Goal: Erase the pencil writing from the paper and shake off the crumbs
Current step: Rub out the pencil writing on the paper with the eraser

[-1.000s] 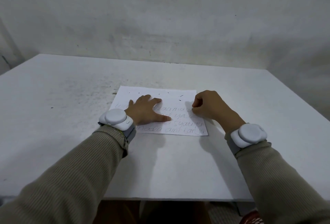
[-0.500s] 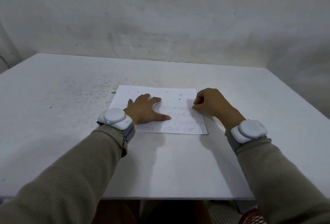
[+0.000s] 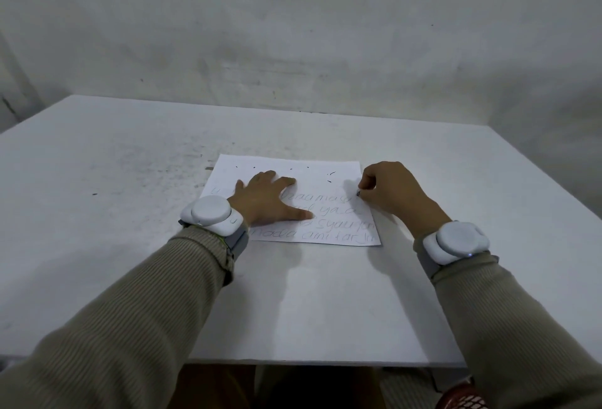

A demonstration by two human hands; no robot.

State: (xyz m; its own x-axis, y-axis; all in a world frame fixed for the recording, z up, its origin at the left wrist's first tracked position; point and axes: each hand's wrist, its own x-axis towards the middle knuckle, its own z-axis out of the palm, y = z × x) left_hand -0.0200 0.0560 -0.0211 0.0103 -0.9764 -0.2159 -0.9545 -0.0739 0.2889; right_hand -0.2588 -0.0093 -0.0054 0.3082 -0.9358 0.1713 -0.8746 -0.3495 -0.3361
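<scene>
A white sheet of paper lies flat on the table, with several lines of pencil writing on its lower half and dark crumbs scattered along its top. My left hand presses flat on the paper's left half, fingers spread. My right hand is curled at the paper's right edge and pinches a small eraser, of which only a dark tip shows, against the end of the top written line.
The white table reaches to a grey wall behind. Dark specks dot the tabletop left of the paper. A red mesh object shows below the table's near right edge.
My right hand has shifted a little up and to the right along the paper's right edge. My left hand stays pressed in the same place.
</scene>
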